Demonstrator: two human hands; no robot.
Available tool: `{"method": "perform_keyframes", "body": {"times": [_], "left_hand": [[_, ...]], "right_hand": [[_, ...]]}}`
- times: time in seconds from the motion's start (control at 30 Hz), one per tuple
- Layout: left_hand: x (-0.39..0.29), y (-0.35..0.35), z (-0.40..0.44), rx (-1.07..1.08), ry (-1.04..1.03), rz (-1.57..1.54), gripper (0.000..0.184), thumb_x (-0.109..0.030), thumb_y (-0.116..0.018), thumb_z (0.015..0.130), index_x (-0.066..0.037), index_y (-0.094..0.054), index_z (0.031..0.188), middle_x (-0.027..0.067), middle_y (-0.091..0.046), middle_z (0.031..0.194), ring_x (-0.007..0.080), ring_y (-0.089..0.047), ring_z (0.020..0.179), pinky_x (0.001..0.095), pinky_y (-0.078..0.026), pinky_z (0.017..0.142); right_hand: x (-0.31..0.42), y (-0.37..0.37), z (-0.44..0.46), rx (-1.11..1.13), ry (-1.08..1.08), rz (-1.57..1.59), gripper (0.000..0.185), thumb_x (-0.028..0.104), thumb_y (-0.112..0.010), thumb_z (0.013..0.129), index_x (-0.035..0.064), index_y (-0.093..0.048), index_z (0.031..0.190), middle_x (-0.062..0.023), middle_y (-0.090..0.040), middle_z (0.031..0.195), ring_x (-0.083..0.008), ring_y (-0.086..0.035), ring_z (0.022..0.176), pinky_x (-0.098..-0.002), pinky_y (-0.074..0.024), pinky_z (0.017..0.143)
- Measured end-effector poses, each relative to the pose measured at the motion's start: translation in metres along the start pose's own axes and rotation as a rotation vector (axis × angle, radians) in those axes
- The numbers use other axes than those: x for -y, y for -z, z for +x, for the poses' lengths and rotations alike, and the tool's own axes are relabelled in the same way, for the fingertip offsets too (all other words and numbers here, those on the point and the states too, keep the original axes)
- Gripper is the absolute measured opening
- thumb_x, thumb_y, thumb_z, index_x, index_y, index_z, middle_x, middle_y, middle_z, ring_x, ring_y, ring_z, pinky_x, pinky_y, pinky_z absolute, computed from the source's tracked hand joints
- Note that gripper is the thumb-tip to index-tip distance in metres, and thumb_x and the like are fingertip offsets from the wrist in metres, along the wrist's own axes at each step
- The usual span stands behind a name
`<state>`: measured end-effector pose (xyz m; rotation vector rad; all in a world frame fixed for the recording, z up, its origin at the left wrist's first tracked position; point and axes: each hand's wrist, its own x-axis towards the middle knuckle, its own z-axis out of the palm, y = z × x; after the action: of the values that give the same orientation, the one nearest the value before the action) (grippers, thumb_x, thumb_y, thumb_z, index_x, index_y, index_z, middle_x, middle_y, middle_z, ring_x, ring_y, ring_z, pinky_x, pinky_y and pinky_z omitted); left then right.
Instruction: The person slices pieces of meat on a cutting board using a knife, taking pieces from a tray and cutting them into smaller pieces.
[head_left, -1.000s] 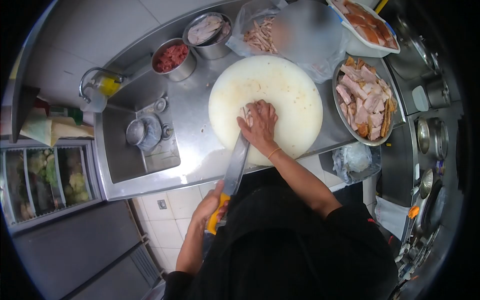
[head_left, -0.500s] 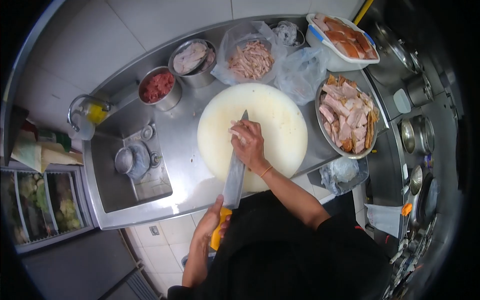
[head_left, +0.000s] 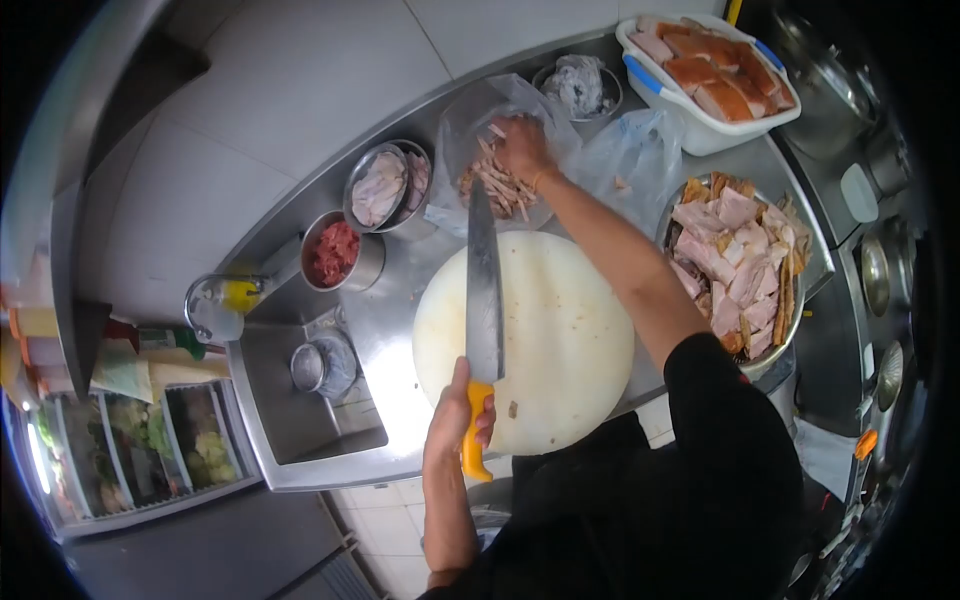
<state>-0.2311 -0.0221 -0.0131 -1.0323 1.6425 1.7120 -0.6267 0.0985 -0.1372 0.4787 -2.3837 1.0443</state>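
My left hand [head_left: 456, 415] is closed round the yellow handle of a long kitchen knife [head_left: 484, 285]. The broad blade points away from me over the round white cutting board [head_left: 570, 330], its tip reaching the meat strips. My right hand [head_left: 524, 150] is down at a clear plastic bag [head_left: 455, 160], on the pile of cut meat strips [head_left: 500, 190]. Its fingers are partly hidden and blurred, so their grip does not show. A small brown scrap [head_left: 513, 409] lies on the near part of the board.
A bowl of meat chunks [head_left: 738, 265] stands right of the board, with a white tub of skin-on meat [head_left: 650, 92] behind it. Pots of red meat [head_left: 345, 275] and pale meat [head_left: 420, 222] stand left, near the sink [head_left: 330, 450]. Another plastic bag [head_left: 630, 160] lies beside the strips.
My right hand has moved from the knife blade over the board to the meat strips in the bag. The knife, still in my left hand, has swung upright and forward. The view has shifted.
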Motion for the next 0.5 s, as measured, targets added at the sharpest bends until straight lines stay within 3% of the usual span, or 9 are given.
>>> {"method": "perform_keyframes", "body": {"times": [0.07,0.17,0.27,0.37,0.4,0.43,0.5], "left_hand": [[0.014,0.002,-0.007,-0.054,0.012,-0.01,0.074,-0.07,-0.025,0.104,-0.009,-0.051,0.071,-0.0007,-0.042,0.05,0.0115,-0.041,0.036,0.0251,-0.039,0.04],[0.035,0.002,-0.02,-0.16,-0.006,-0.022,0.076,-0.072,-0.026,0.103,-0.009,-0.053,0.069,-0.0001,-0.044,0.049,0.0102,-0.044,0.037,0.0239,-0.041,0.04],[0.065,0.007,-0.036,-0.234,-0.052,-0.081,0.077,-0.073,-0.028,0.103,-0.008,-0.055,0.07,0.0,-0.045,0.048,0.0097,-0.046,0.036,0.023,-0.043,0.039],[0.074,0.009,-0.055,-0.353,0.011,-0.205,0.077,-0.079,-0.037,0.097,-0.009,-0.054,0.069,-0.0008,-0.042,0.047,0.0107,-0.041,0.035,0.0237,-0.036,0.037],[0.074,0.01,-0.059,-0.357,0.014,-0.267,0.076,-0.079,-0.037,0.097,-0.01,-0.053,0.068,-0.0013,-0.041,0.047,0.0108,-0.041,0.035,0.0241,-0.035,0.037],[0.077,0.012,-0.059,-0.37,0.017,-0.294,0.076,-0.078,-0.037,0.097,-0.01,-0.053,0.068,-0.0013,-0.041,0.047,0.011,-0.04,0.035,0.0243,-0.035,0.037],[0.085,0.02,-0.059,-0.383,0.011,-0.332,0.075,-0.078,-0.037,0.097,-0.011,-0.053,0.068,-0.0015,-0.04,0.047,0.0113,-0.04,0.035,0.0248,-0.035,0.037]], "right_hand": [[-0.027,-0.014,0.01,0.217,-0.048,-0.16,0.025,0.011,-0.07,0.079,0.009,-0.077,0.103,-0.0182,-0.073,0.105,-0.0379,-0.065,0.105,-0.0472,-0.0476,0.103],[-0.027,0.0,0.015,0.31,0.004,-0.242,0.025,0.011,-0.07,0.079,0.0094,-0.077,0.104,-0.0187,-0.074,0.103,-0.0391,-0.066,0.103,-0.0481,-0.0475,0.102],[0.0,0.026,-0.013,0.09,0.115,0.029,0.022,0.007,-0.068,0.082,0.0074,-0.074,0.104,-0.019,-0.072,0.102,-0.0349,-0.068,0.1,-0.0437,-0.054,0.091],[0.071,0.086,-0.079,0.65,-0.032,0.457,0.021,0.007,-0.071,0.082,0.0062,-0.074,0.103,-0.0151,-0.072,0.1,-0.0284,-0.069,0.096,-0.0391,-0.0546,0.089],[0.087,0.099,-0.115,0.931,-0.036,0.592,0.02,0.007,-0.074,0.082,0.0056,-0.074,0.102,-0.0122,-0.072,0.102,-0.0242,-0.07,0.093,-0.0366,-0.0545,0.088],[0.091,0.099,-0.159,0.944,0.234,0.746,0.021,0.007,-0.075,0.08,0.0048,-0.073,0.101,-0.0115,-0.071,0.102,-0.0252,-0.069,0.098,-0.0378,-0.0545,0.089],[0.12,0.123,-0.222,1.146,0.403,0.759,0.023,0.007,-0.074,0.078,0.0055,-0.073,0.101,-0.0108,-0.069,0.109,-0.029,-0.064,0.109,-0.0388,-0.0536,0.093]]}}
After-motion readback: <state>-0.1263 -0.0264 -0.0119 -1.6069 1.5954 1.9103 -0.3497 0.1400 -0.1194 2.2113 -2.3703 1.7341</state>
